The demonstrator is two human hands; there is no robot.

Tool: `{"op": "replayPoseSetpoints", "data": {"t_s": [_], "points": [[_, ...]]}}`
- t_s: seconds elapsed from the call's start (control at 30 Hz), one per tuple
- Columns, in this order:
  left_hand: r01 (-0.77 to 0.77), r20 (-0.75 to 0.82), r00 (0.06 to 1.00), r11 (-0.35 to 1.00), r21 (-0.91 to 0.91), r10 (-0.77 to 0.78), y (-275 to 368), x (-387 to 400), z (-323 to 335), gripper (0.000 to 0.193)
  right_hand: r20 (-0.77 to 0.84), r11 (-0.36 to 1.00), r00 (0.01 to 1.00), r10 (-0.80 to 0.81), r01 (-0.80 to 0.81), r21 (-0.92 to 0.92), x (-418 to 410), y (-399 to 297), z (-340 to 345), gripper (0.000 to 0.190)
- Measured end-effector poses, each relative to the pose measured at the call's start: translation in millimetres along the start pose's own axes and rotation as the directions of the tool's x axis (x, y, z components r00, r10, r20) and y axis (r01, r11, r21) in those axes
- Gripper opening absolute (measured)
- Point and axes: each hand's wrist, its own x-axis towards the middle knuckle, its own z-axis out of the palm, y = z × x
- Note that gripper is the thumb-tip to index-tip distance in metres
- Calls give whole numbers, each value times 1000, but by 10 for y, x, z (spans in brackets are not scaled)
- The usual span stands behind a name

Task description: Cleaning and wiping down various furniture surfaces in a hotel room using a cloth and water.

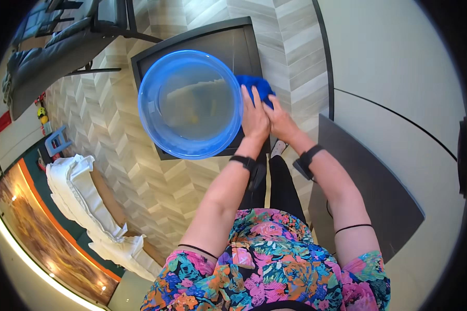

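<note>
A round translucent blue plastic basin [144,116] with cloudy water in it stands on a dark low table [233,42]. Something pale and a small yellow spot show dimly through the water. Just outside the basin's right rim, a bunched bright blue cloth [257,82] is in both hands. My left hand [255,120] lies along its near side with fingers stretched over it, close against the rim. My right hand [283,121] presses in beside the left, fingers on the cloth's right edge. Both palms and the cloth's underside are hidden.
Dark chairs [54,74] stand at the upper left on the herringbone floor [116,147]. Left are a small blue stool [57,142] and a sofa with white covers [81,194]. A dark panel-like surface [358,186] lies right of my legs, near pale cabinet fronts [389,58].
</note>
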Motion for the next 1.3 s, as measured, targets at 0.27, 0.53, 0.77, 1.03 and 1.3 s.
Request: {"op": "replayPoseSetpoints", "data": {"t_s": [0.27,0.53,0.77,1.03,1.3], "points": [[7,239,971,1000,-2,-7,46,-877,-227,70,154,994,982,112,-107,-39,-809,-233,231,42],[35,331,943,999,-20,-26,82,-798,-197,73,250,943,961,116,-28,-332,-846,-219,167,56],[182,176,972,972,-150,-154,102,-9,-59,74,226,977,969,98,-51,-206,-58,-75,-148,46],[420,66,907,903,-90,-415,185,839,198,62,186,968,978,-93,132,-214,638,371,-231,61],[579,17,815,814,-58,-579,19,1953,192,65,175,949,982,-75,125,-291,1819,347,-696,58]]}}
